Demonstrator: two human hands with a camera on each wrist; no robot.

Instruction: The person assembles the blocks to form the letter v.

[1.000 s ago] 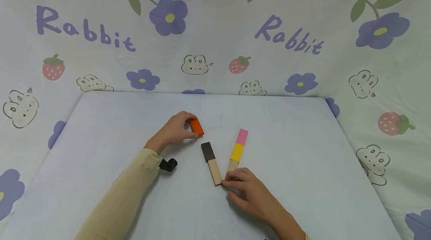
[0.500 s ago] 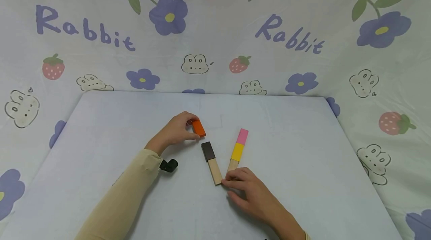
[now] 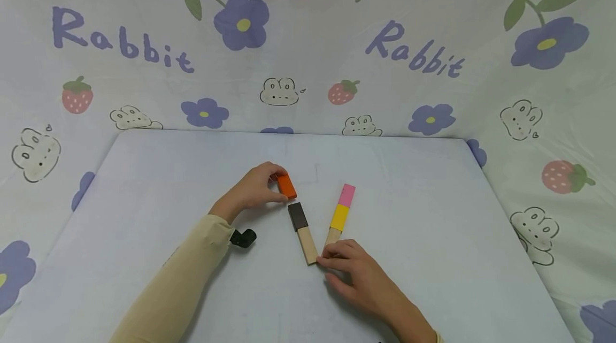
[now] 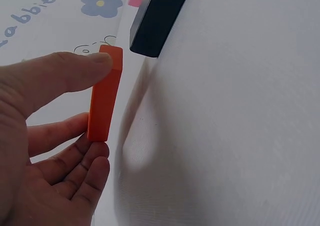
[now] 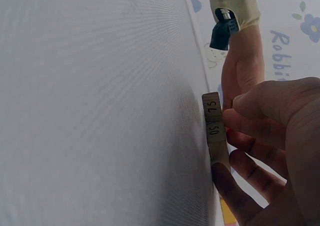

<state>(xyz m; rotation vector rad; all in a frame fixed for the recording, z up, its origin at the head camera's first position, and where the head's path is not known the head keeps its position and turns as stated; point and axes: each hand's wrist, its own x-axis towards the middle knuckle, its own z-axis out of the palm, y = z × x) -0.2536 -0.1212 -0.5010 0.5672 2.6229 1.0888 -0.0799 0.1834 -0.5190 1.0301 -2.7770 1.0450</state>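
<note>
Between thumb and fingertips my left hand (image 3: 254, 188) pinches an orange block (image 3: 286, 187), which in the left wrist view spans the gap from thumb to fingers. A small gap separates it from the far end of a dark brown block (image 3: 298, 216). That brown block meets a plain wooden block (image 3: 307, 246), forming one slanting row. A second row has a pink block (image 3: 346, 195), a yellow block (image 3: 339, 218) and a plain wooden block (image 3: 332, 236), partly hidden by my right hand (image 3: 363, 281). Its loosely bent fingertips touch the plain blocks where the rows converge.
A white table (image 3: 433, 236) lies beneath everything, with a patterned rabbit-and-flower cloth (image 3: 308, 38) behind and at the sides. A black wrist camera (image 3: 244, 238) juts from the left sleeve (image 3: 183, 279). Dark digits mark the wooden ends (image 5: 212, 106) in the right wrist view.
My left hand has carried the orange block slightly right and nearer to me, narrowing the gap to the dark brown block. The right hand and both rows have stayed put.
</note>
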